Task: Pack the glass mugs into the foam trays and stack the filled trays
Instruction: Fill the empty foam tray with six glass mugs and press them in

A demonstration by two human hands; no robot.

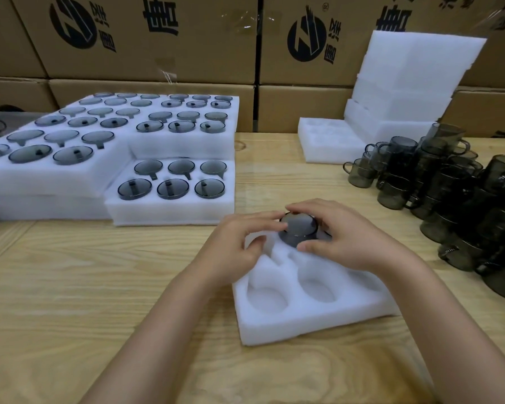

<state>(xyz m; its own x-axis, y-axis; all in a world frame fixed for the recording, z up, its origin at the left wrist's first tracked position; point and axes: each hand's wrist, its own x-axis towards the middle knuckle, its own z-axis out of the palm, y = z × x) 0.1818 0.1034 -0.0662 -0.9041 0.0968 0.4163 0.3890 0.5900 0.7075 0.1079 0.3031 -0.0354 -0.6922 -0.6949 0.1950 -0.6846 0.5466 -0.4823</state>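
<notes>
A white foam tray [309,322] with round pockets lies on the wooden table in front of me. A dark smoked-glass mug [297,228] sits in a far-row pocket of it, base up. My right hand [344,243] grips the mug from the right, fingers over its top edge and thumb at its near side. My left hand [239,246] touches the mug's left rim with a fingertip, its other fingers curled on the foam. The two near pockets in view are empty.
Filled foam trays [169,205] stand stacked at the left. A heap of loose dark mugs [449,193] fills the right side. Empty foam trays [327,147] lie and lean at the back right, before a wall of cardboard boxes [158,53].
</notes>
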